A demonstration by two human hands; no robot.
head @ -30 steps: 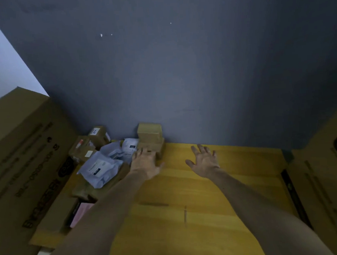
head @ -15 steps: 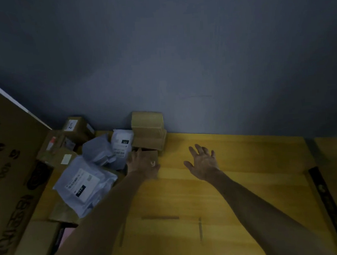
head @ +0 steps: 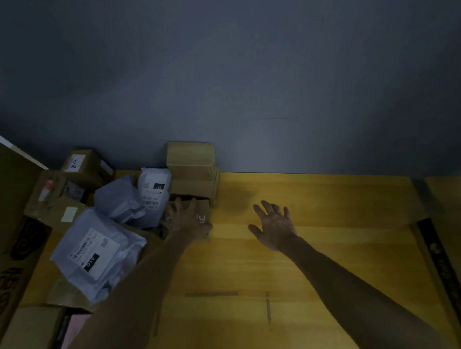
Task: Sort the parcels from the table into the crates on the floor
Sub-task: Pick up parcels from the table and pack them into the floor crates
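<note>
The left hand (head: 187, 220) lies over the top of a small lettered cardboard box (head: 205, 208), which sits on the wooden table (head: 323, 249) just in front of a stack of two plain cardboard boxes (head: 191, 174) set against the grey wall. The fingers are laid across the box's lid. The view is too dim to tell whether the fingertips hook its far edge, so the hold may be no more than a press. The right hand (head: 274, 225) hovers apart to the right, fingers spread and holding nothing.

The main risk is a weak one-handed lift: if the box is only pressed from above, it is likely to slide or tip rather than rise. The white labelled mailer (head: 154, 189) lies close against the box's left side, and drawing the box out could drag it along and set the loose grey mailers (head: 117, 200) shifting. The stack behind stands very near, so a backward nudge could knock its upper box askew. The crates are out of view, so dropping a parcel into the wrong one is also possible.
</note>
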